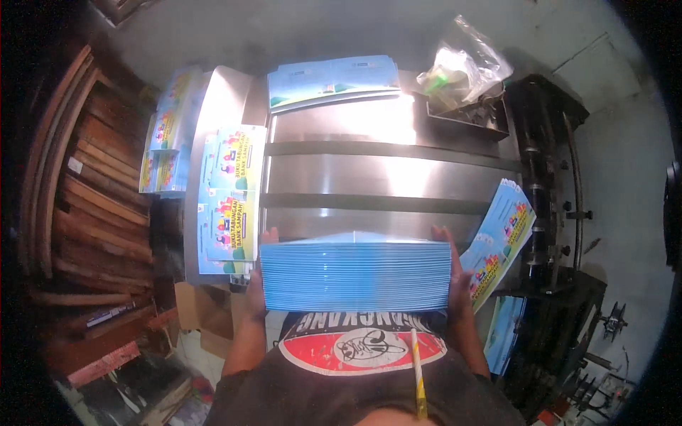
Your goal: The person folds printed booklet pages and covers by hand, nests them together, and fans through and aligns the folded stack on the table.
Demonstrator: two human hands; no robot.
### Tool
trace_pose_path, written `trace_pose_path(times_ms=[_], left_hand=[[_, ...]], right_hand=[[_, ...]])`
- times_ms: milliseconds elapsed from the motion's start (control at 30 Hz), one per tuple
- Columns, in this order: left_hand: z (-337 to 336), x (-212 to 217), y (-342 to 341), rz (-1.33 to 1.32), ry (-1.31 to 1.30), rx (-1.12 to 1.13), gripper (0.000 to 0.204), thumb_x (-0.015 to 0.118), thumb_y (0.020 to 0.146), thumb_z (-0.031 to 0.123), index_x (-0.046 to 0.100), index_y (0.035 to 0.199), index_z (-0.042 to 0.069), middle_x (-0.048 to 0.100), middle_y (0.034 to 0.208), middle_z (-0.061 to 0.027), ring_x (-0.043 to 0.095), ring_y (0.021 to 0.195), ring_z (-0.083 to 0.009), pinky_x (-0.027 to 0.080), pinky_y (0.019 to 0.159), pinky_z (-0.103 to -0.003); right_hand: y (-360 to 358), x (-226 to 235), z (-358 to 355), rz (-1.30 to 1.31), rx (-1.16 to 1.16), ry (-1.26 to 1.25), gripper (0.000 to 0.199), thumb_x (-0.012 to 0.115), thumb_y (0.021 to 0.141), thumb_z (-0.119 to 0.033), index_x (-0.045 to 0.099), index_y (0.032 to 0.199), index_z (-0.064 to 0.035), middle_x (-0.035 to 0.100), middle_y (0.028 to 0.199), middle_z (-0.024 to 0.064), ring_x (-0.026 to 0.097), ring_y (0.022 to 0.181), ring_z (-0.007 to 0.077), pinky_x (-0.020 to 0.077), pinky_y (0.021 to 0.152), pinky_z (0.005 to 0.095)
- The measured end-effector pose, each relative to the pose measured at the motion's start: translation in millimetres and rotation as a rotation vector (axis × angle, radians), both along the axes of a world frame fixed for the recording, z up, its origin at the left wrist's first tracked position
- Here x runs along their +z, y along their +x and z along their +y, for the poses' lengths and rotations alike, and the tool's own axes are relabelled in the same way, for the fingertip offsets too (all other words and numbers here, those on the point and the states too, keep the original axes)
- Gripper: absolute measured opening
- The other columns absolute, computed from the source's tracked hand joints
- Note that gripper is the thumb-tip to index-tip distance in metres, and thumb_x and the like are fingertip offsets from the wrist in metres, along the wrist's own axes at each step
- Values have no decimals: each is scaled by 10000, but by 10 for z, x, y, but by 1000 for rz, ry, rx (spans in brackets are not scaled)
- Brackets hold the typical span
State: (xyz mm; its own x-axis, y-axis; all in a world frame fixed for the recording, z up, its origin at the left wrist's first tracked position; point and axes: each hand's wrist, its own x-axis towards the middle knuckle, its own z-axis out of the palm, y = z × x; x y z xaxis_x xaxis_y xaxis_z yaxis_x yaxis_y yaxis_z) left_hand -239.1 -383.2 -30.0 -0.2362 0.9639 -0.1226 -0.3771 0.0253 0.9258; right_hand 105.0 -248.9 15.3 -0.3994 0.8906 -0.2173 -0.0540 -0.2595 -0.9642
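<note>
A thick stack of light-blue printed sheets or booklets [355, 277] stands in front of my body at the near side of the metal table, its many layered edges facing me. My left hand [256, 287] presses on its left end, and my right hand [462, 280] presses on its right end, so the stack is held between my two palms. A few fingertips of each hand show past the far corners; the rest are partly hidden by the stack.
Printed blue-and-yellow covers lie in a pile [231, 199] on the left, with another pile [334, 77] at the back and a slanted one [501, 238] at right. A clear plastic bag [469, 64] sits on a box [472, 121]. Dark machinery [543, 184] stands at right, wooden shelving [99, 192] at left.
</note>
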Motion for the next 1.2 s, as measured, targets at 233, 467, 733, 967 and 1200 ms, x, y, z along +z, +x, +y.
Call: trace_pose_path(times_ms=[233, 467, 733, 967, 1200], left_hand=[[-68, 3, -103, 49, -1, -63, 990, 299, 885, 786, 34, 1577, 130, 65, 1634, -151, 142, 1491, -282, 131, 1210, -437], [-201, 323, -413, 337, -84, -522, 1523, 907, 481, 594, -46, 1565, 107, 71, 1634, -163, 121, 1498, -295, 156, 1202, -449], [-337, -44, -78, 468, -17, -81, 1199, 931, 610, 188, 187, 1544, 83, 280, 1573, -155, 372, 1393, -281, 325, 1139, -423], [-315, -104, -5, 393, -157, 1, 948, 913, 648, 104, 377, 1428, 47, 585, 1258, -77, 567, 1134, -196, 466, 1002, -371], [-273, -52, 17, 434, -173, -17, 903, 907, 662, 94, 400, 1406, 30, 590, 1253, -93, 575, 1120, -196, 479, 968, -351]], right_hand=[[-131, 311, -25, -85, 13, -159, 1290, 369, 695, -933, 87, 1558, -18, 225, 1589, 169, 188, 1467, 254, 178, 1189, 378], [497, 218, 170, -330, 655, 194, 1405, 936, 564, -389, 4, 1565, -68, 162, 1605, 206, 166, 1486, 303, 173, 1198, 415], [165, 28, -68, -247, 240, 236, 1183, 835, 664, -142, 64, 1554, -22, 248, 1573, 209, 233, 1466, 301, 180, 1193, 405], [86, -85, 62, -357, 240, 69, 1074, 823, 710, -149, 143, 1528, -6, 381, 1495, 217, 372, 1389, 309, 250, 1167, 392], [151, -112, 141, -444, 287, 245, 1011, 790, 746, -157, 163, 1527, -18, 399, 1482, 214, 395, 1379, 314, 283, 1155, 381]])
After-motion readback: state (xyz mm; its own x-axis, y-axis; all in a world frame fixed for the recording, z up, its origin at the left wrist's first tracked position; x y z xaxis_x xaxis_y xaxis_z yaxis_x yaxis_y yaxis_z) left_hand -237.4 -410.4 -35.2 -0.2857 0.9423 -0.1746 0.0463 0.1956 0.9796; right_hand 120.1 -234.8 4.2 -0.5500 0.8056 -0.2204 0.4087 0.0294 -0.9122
